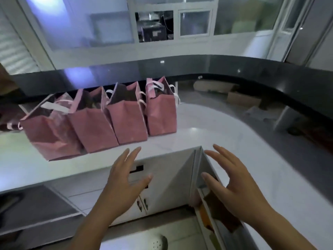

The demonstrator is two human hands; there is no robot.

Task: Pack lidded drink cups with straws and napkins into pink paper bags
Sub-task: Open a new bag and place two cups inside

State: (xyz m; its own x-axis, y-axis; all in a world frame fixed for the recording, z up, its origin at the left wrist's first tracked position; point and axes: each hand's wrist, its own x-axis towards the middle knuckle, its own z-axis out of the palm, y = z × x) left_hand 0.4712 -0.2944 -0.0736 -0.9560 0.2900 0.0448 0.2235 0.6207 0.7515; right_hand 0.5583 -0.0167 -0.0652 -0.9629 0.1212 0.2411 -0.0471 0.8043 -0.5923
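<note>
At lower centre, left grip [124, 184] and right grip [234, 186] are spread empty; pink bags [126, 121] could be toppled by hasty reaching.

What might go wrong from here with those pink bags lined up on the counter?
1. The leftmost bag leans and seems to sit at the front edge of the white counter; a nudge might tip it off.
2. The four pink bags stand pressed side by side, so lifting one may drag a neighbour over.
The left hand and right hand hover open, holding nothing.
</note>
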